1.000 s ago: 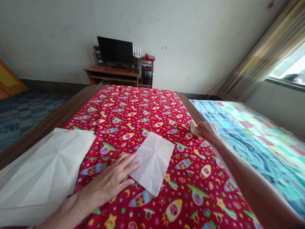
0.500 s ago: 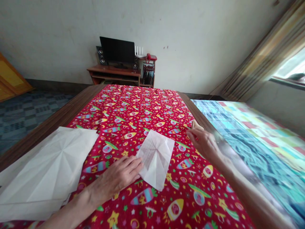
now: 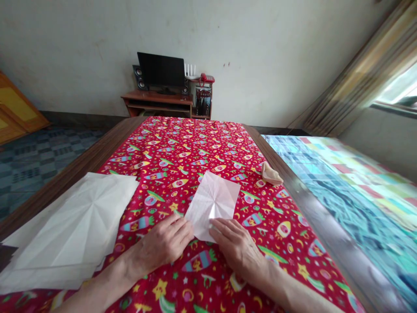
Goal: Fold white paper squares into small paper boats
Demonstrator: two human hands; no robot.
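A small creased white sheet of paper (image 3: 213, 198), its fold lines radiating from the middle, lies on a red patterned cloth (image 3: 182, 169). My left hand (image 3: 171, 239) grips the sheet's left corner, fingers close together and thumb hidden. Across the lower right edge of the paper rests my right hand (image 3: 236, 245), its fingers stretched out flat and holding nothing. To the left is a stack of larger creased white sheets (image 3: 81, 217), their edges uneven. A crumpled beige cloth (image 3: 271, 174) lies by the right edge of the red cloth, apart from both hands.
The red cloth covers a long brown table (image 3: 91, 156). Against the wall, a desk (image 3: 159, 99) bears a monitor (image 3: 161, 69), with a red telephone (image 3: 207, 78) beside it. A bed with a blue and checked cover (image 3: 325, 182) adjoins on the right.
My right hand has let go of the beige cloth, leaving it at the right, and has come left onto the paper. My left hand stays at the paper's left corner.
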